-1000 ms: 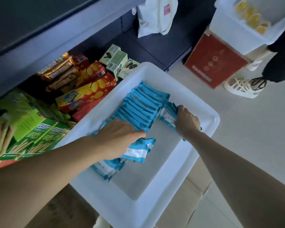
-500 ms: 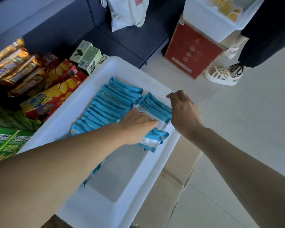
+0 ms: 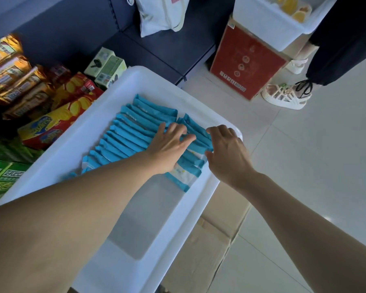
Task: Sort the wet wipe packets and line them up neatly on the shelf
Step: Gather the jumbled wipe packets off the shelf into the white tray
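Several blue wet wipe packets [image 3: 133, 132] stand on edge in a long row inside a white plastic bin [image 3: 106, 98]. A shorter second row of packets [image 3: 195, 132] lies at the bin's right side, with a few flat packets [image 3: 184, 176] at its near end. My left hand [image 3: 169, 144] rests on the packets where the two rows meet, fingers spread and reaching onto the short row. My right hand [image 3: 226, 153] is at the short row's right side by the bin's rim, fingers curved against the packets. Its grip is hidden.
Snack boxes and bags [image 3: 57, 121] fill the dark shelf on the left, with small green cartons [image 3: 108, 66] behind. The bin sits on a cardboard box [image 3: 201, 256]. A red carton [image 3: 245, 62], another white bin [image 3: 277, 22] and a person's sandalled foot [image 3: 283, 96] stand at the right.
My left hand has slid right from the long row onto the short row. My right hand has dropped from the bin's rim to the short row's side. The view has shifted slightly.
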Available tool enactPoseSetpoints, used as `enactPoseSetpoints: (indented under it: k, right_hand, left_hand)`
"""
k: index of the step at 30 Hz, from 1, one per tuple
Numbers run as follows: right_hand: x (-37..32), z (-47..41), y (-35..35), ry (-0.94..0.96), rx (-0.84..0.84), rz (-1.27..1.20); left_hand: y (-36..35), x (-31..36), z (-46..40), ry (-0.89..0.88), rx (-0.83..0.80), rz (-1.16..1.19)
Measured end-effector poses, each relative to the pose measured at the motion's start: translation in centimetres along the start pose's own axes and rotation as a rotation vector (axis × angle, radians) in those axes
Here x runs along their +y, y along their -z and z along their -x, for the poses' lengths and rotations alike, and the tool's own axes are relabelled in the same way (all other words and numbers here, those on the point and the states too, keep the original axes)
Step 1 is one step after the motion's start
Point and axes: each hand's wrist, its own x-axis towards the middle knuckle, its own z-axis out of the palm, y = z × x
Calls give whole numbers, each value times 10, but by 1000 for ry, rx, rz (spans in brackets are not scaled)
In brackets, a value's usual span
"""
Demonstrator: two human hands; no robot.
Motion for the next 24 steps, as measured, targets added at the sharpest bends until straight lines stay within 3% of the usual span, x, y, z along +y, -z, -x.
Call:
enactPoseSetpoints:
  k: [5, 11, 24]
  right_hand:
    - [-22, 5, 25, 28, -116, 30]
    - [-76, 8, 111, 110, -89, 40]
    - [-240, 73, 402, 535, 142, 49]
  left_hand:
    - [39, -26, 35, 134, -53, 42]
    - [152, -62, 100, 311, -129, 398]
    - [454, -93, 306, 563, 285, 442]
